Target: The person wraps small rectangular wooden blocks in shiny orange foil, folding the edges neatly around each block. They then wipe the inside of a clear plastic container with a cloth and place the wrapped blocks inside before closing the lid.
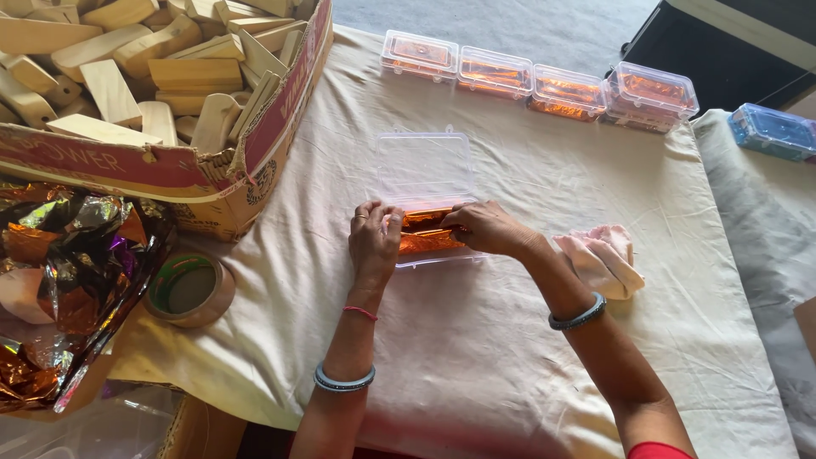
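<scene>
Foil-wrapped block (422, 231) lies half hidden beneath left hand (374, 242) and right hand (486, 228).

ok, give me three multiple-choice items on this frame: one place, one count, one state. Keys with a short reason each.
1. Where does the roll of brown packing tape lie?
A. On the cloth by the torn cardboard box of wooden blocks
B. Inside the open clear plastic case
C. Beside the blue case

2. How many closed clear plastic cases with orange foil inside stand in the row along the far edge of the table?
A. Two
B. Four
C. Six

3. What state is the clear plastic case under the hands in?
A. Shut
B. Open, lid laid back
C. Upside down

Answers: 1 A, the tape sits just below the box's corner. 2 B, four stand side by side, and the blue-filled case is apart on the right. 3 B, the left hand and right hand press orange foil into its base.
</scene>
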